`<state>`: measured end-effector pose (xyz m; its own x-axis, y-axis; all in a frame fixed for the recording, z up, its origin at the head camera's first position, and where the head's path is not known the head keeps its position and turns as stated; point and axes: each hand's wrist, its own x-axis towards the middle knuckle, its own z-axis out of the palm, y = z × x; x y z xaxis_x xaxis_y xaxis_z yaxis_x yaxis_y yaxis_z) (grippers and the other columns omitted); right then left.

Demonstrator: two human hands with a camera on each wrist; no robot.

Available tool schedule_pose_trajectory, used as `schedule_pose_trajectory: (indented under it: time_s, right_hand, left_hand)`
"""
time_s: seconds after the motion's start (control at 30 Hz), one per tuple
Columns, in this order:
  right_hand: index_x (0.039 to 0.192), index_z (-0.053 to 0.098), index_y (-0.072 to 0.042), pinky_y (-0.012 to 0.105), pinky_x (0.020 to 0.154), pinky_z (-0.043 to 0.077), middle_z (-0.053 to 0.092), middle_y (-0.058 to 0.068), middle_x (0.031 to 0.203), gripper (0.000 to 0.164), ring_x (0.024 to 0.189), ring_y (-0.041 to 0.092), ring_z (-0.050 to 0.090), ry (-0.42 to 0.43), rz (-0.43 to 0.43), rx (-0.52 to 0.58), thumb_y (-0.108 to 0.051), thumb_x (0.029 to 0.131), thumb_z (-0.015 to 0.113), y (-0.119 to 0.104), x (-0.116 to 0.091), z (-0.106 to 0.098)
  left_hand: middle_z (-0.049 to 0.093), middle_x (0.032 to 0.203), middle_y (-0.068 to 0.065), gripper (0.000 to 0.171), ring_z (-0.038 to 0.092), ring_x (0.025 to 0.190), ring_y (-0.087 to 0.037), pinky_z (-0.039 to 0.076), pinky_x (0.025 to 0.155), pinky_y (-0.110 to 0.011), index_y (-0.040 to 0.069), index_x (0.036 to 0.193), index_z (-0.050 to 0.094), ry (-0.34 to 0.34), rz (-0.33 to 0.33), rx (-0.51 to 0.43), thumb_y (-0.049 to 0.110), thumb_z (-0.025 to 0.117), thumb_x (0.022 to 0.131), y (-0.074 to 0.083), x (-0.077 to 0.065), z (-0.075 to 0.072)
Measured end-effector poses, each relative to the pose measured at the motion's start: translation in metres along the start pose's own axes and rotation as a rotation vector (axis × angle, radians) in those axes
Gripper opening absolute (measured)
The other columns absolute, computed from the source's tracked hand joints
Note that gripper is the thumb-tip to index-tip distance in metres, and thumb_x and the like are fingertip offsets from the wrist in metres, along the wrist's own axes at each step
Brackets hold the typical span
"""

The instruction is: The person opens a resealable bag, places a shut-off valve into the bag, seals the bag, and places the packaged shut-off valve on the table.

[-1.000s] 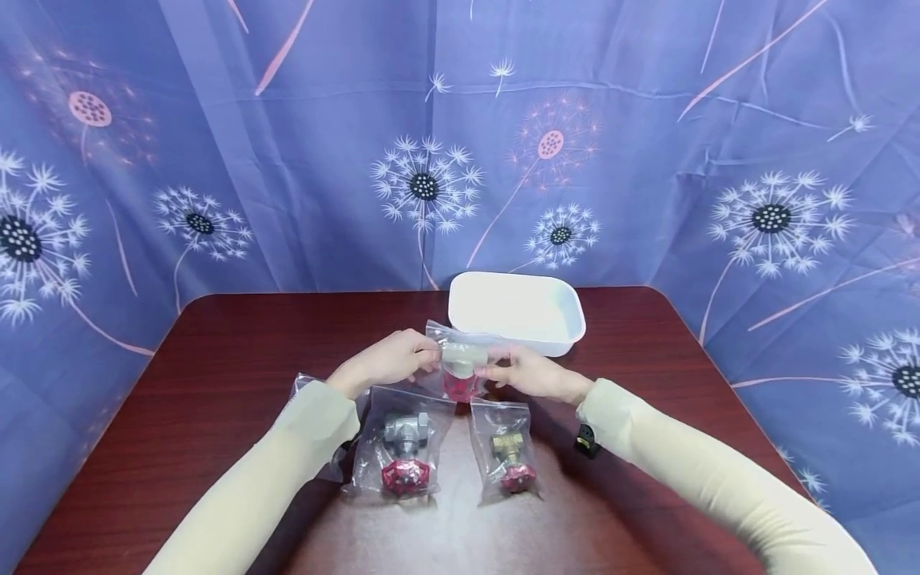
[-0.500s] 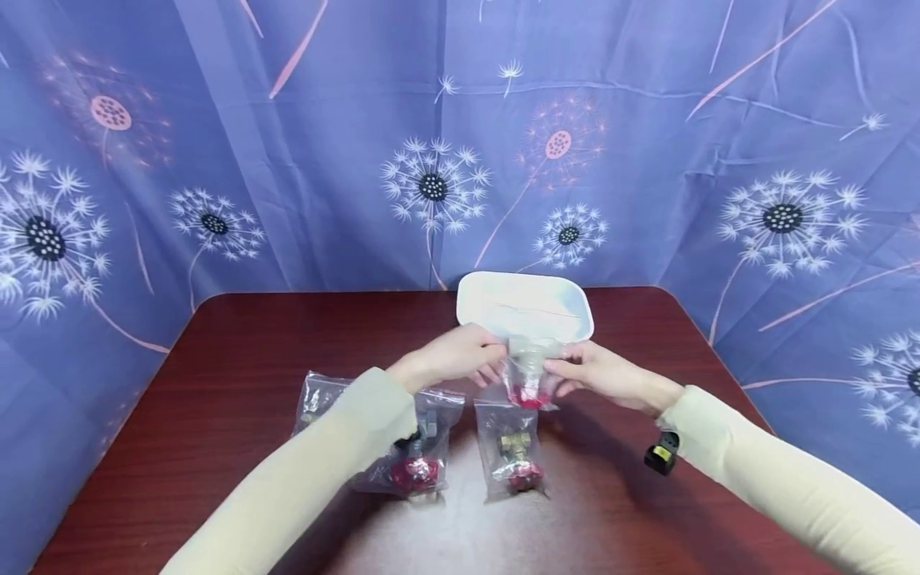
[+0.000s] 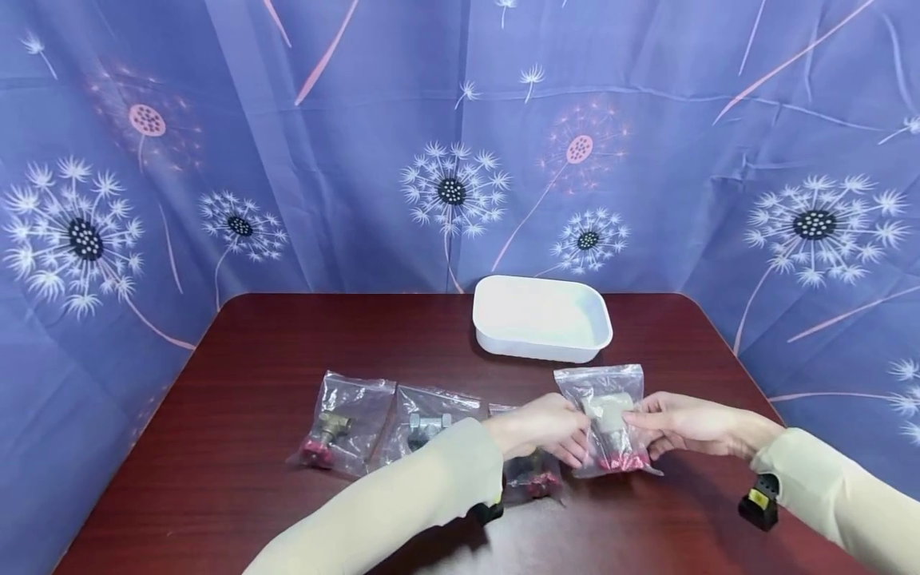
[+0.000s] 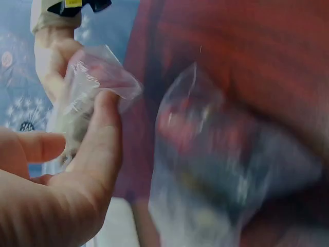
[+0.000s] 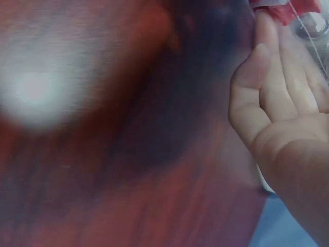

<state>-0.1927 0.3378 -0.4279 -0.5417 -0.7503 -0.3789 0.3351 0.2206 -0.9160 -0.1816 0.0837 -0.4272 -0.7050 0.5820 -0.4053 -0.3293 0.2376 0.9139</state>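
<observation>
Between my two hands, in the head view, is a clear zip bag with a valve [image 3: 609,415] in it. The valve has a pale grey-beige body and a red handwheel at the lower end. My right hand [image 3: 693,423] pinches the bag's right side, thumb in front. My left hand [image 3: 549,430] holds its left side, the fingers pointing down along the edge. The left wrist view shows the bag [image 4: 85,98] beyond my left hand's thumb and fingers. At the right wrist view's top corner, the red handwheel [image 5: 288,11] shows by my right fingertips.
A bagged brass valve [image 3: 327,435] lies at the left of the row. Beside it is a bagged grey metal valve [image 3: 426,425], partly behind my left sleeve. Another bagged valve [image 3: 542,483] lies under my left hand. A white tray [image 3: 539,349] stands behind on the dark red table [image 3: 216,479].
Both hands have carried the bagged valve rightward and nearer, from in front of the tray to the right of the bagged row. The view has turned slightly right-to-left, showing the left bag uncovered.
</observation>
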Motion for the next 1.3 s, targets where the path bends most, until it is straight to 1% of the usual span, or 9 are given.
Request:
schedule_pose_trajectory:
  time_s: [0.2, 0.4, 0.67, 0.8, 0.97, 1.07, 1.13, 1.2, 1.3]
  right_hand:
    - [0.092, 0.063, -0.01, 0.036, 0.077, 0.053, 0.066, -0.004, 0.084, 0.029, 0.081, 0.012, 0.065, 0.028, 0.085, 0.045, -0.013, 0.106, 0.038, 0.022, 0.004, 0.001]
    - [0.1, 0.063, -0.004, 0.034, 0.075, 0.055, 0.072, 0.006, 0.094, 0.031, 0.083, 0.015, 0.067, 0.027, 0.083, 0.099, -0.013, 0.107, 0.034, 0.038, 0.006, 0.004]
    - [0.107, 0.066, 0.0, 0.036, 0.075, 0.056, 0.072, 0.011, 0.097, 0.029, 0.084, 0.016, 0.068, -0.004, 0.107, 0.11, -0.01, 0.105, 0.039, 0.051, 0.007, 0.006]
    - [0.102, 0.066, 0.0, 0.037, 0.072, 0.057, 0.072, 0.009, 0.092, 0.026, 0.081, 0.017, 0.069, 0.038, 0.104, 0.048, -0.011, 0.104, 0.043, 0.048, 0.008, 0.009]
    - [0.087, 0.065, 0.003, 0.044, 0.064, 0.058, 0.068, 0.012, 0.076, 0.03, 0.068, 0.025, 0.068, 0.17, 0.116, -0.24, -0.019, 0.103, 0.051, 0.032, 0.01, 0.016]
    - [0.079, 0.063, 0.004, 0.047, 0.058, 0.057, 0.066, 0.014, 0.069, 0.035, 0.063, 0.031, 0.068, 0.226, 0.136, -0.431, -0.021, 0.102, 0.054, 0.014, 0.014, 0.018]
    - [0.079, 0.064, 0.002, 0.045, 0.054, 0.056, 0.066, 0.014, 0.067, 0.034, 0.06, 0.032, 0.068, 0.252, 0.144, -0.558, -0.022, 0.101, 0.054, 0.001, 0.017, 0.02]
    - [0.079, 0.065, -0.003, 0.038, 0.052, 0.055, 0.066, 0.009, 0.063, 0.03, 0.055, 0.027, 0.067, 0.283, 0.137, -0.724, -0.022, 0.101, 0.056, -0.013, 0.02, 0.022]
    - [0.074, 0.063, -0.015, 0.033, 0.048, 0.049, 0.059, -0.004, 0.057, 0.024, 0.05, 0.014, 0.06, 0.381, 0.115, -1.078, -0.024, 0.096, 0.062, -0.031, 0.024, 0.03]
  left_hand:
    - [0.066, 0.08, -0.027, 0.017, 0.068, 0.087, -0.044, 0.057, 0.073, -0.042, -0.013, 0.096, 0.058, -0.106, -0.093, -0.068, 0.001, 0.047, 0.095, -0.013, 0.0, 0.006]
    - [0.064, 0.078, -0.029, 0.015, 0.067, 0.086, -0.045, 0.057, 0.076, -0.044, -0.012, 0.091, 0.058, -0.135, -0.1, -0.095, -0.001, 0.048, 0.095, -0.019, 0.001, 0.01]
    - [0.062, 0.084, -0.028, 0.021, 0.067, 0.089, -0.045, 0.056, 0.078, -0.046, -0.014, 0.11, 0.056, -0.194, -0.109, -0.066, 0.001, 0.051, 0.096, -0.02, -0.003, 0.013]
    - [0.063, 0.086, -0.028, 0.025, 0.067, 0.088, -0.044, 0.056, 0.078, -0.044, -0.015, 0.113, 0.056, -0.208, -0.103, -0.046, 0.003, 0.052, 0.096, -0.019, -0.004, 0.01]
    - [0.065, 0.085, -0.026, 0.024, 0.068, 0.087, -0.043, 0.057, 0.074, -0.041, -0.013, 0.112, 0.057, -0.219, -0.072, -0.006, 0.005, 0.052, 0.097, -0.015, -0.009, -0.003]
    - [0.067, 0.088, -0.026, 0.026, 0.069, 0.087, -0.041, 0.058, 0.072, -0.038, -0.012, 0.117, 0.056, -0.228, -0.029, 0.051, 0.007, 0.052, 0.099, -0.008, -0.016, -0.021]
    - [0.067, 0.091, -0.026, 0.029, 0.069, 0.086, -0.039, 0.058, 0.072, -0.037, -0.012, 0.12, 0.055, -0.217, 0.005, 0.087, 0.008, 0.051, 0.1, -0.003, -0.022, -0.036]
    - [0.067, 0.094, -0.027, 0.03, 0.069, 0.087, -0.038, 0.058, 0.073, -0.038, -0.012, 0.122, 0.055, -0.201, 0.044, 0.111, 0.009, 0.051, 0.1, 0.002, -0.029, -0.052]
    - [0.069, 0.099, -0.022, 0.031, 0.07, 0.089, -0.032, 0.057, 0.076, -0.039, -0.007, 0.124, 0.058, -0.179, 0.125, 0.239, 0.013, 0.05, 0.102, 0.007, -0.041, -0.078]
